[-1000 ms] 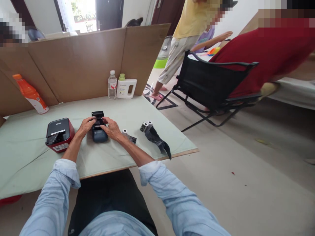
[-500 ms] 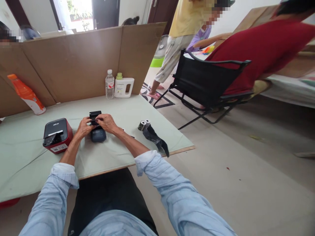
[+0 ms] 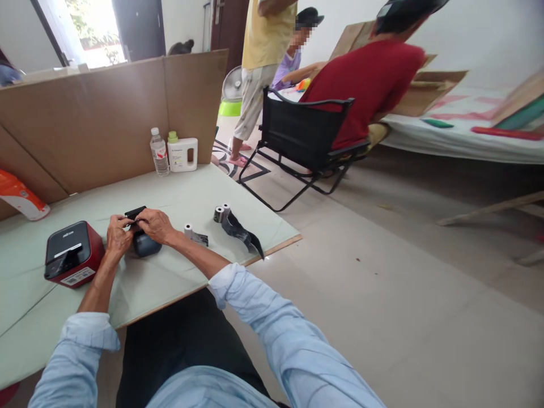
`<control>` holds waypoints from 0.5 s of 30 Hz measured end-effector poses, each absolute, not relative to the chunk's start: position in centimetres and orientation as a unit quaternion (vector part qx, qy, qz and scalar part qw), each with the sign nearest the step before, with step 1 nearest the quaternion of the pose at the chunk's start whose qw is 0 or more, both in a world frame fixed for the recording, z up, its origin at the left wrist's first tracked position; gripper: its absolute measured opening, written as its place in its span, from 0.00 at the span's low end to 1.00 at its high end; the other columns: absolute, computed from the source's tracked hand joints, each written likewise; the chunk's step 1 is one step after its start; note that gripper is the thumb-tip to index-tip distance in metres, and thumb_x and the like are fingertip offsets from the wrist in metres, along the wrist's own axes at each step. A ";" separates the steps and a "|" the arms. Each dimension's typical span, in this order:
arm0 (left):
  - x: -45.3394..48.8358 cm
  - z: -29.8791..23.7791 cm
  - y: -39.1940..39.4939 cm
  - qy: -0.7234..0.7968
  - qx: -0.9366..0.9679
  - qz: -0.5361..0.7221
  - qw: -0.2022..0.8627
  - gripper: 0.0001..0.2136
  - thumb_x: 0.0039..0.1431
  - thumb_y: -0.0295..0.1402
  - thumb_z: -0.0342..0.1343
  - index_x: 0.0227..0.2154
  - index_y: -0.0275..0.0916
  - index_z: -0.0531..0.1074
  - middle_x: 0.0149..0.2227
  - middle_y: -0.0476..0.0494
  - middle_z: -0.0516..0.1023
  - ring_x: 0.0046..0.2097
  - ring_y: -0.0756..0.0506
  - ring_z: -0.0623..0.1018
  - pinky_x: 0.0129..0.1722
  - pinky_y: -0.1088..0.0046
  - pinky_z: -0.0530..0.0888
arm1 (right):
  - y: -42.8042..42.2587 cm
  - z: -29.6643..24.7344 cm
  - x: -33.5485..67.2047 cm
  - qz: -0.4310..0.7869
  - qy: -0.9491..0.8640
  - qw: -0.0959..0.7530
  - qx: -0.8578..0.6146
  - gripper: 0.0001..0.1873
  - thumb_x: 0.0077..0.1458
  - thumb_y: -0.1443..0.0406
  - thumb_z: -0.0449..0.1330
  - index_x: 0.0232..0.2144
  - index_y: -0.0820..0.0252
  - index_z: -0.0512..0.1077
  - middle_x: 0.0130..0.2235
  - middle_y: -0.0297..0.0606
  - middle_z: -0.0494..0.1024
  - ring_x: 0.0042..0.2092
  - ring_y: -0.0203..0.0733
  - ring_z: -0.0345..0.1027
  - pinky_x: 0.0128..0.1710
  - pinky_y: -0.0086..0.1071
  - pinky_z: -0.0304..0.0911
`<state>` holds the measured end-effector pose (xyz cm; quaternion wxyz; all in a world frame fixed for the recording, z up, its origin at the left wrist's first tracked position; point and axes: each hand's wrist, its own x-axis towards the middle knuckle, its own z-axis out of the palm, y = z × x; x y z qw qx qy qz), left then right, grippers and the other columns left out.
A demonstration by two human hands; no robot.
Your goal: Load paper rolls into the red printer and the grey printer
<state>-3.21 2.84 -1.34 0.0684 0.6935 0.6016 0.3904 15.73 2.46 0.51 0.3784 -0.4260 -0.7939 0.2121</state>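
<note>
Both of my hands meet over a small dark device (image 3: 147, 245), which looks like a portable printer with its lid (image 3: 136, 212) raised. My left hand (image 3: 119, 233) has its fingers closed at the device's left side, by the lid. Opposite it, my right hand (image 3: 156, 226) pinches at the lid area, thumb and fingers pressed together. A thin dark edge shows between the hands; their fingers hide the device's inside. Right of them lies a small white-cored roll (image 3: 188, 229) with a dark strip trailing off. Beyond it, two more rolls (image 3: 221, 212) lie beside a long black strip (image 3: 244, 235).
A red-and-black box-shaped machine (image 3: 74, 255) stands left of my hands. An orange bottle (image 3: 23, 195) leans against the cardboard screen (image 3: 114, 119). A water bottle (image 3: 160, 153) and a white jug (image 3: 182, 154) stand at the back. Past the table's right edge, a person sits in a black chair (image 3: 301, 124).
My view has turned right, so the table sits further left. My hands stay at the dark device, now closer together over its lid. The small roll has come out from behind my right forearm.
</note>
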 end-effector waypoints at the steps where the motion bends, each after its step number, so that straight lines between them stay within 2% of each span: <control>1: -3.1 -1.1 3.1 0.609 0.691 0.381 0.076 0.08 0.53 0.40 0.66 0.32 0.42 0.84 0.41 0.43 0.75 0.41 0.43 0.77 0.45 0.65 0.77 | 2.8 0.6 15.8 0.217 -0.794 0.370 -0.431 0.15 0.65 0.68 0.59 0.46 0.51 0.84 0.49 0.37 0.85 0.50 0.44 0.77 0.52 0.33 0.68; 4: -2.8 -0.2 4.0 0.626 0.685 0.358 0.099 0.07 0.52 0.37 0.65 0.31 0.41 0.84 0.36 0.45 0.75 0.36 0.45 0.75 0.41 0.68 0.75 | 4.0 0.8 16.0 0.236 -0.780 0.363 -0.451 0.15 0.63 0.68 0.59 0.45 0.50 0.84 0.46 0.35 0.86 0.48 0.45 0.77 0.50 0.33 0.68; 9: -2.2 0.3 4.0 0.648 0.665 0.357 0.098 0.07 0.53 0.35 0.63 0.31 0.40 0.83 0.34 0.46 0.74 0.36 0.46 0.74 0.39 0.70 0.73 | 5.3 1.1 15.9 0.267 -0.759 0.389 -0.449 0.14 0.62 0.66 0.58 0.41 0.54 0.84 0.39 0.34 0.85 0.42 0.42 0.75 0.43 0.30 0.65; 15: -1.9 0.0 2.7 0.595 0.670 0.405 0.184 0.12 0.51 0.43 0.65 0.33 0.39 0.81 0.37 0.45 0.80 0.40 0.43 0.77 0.44 0.67 0.74 | 4.9 2.5 16.1 0.299 -0.734 0.467 -0.392 0.13 0.60 0.64 0.56 0.30 0.58 0.80 0.28 0.30 0.75 0.33 0.38 0.66 0.35 0.29 0.60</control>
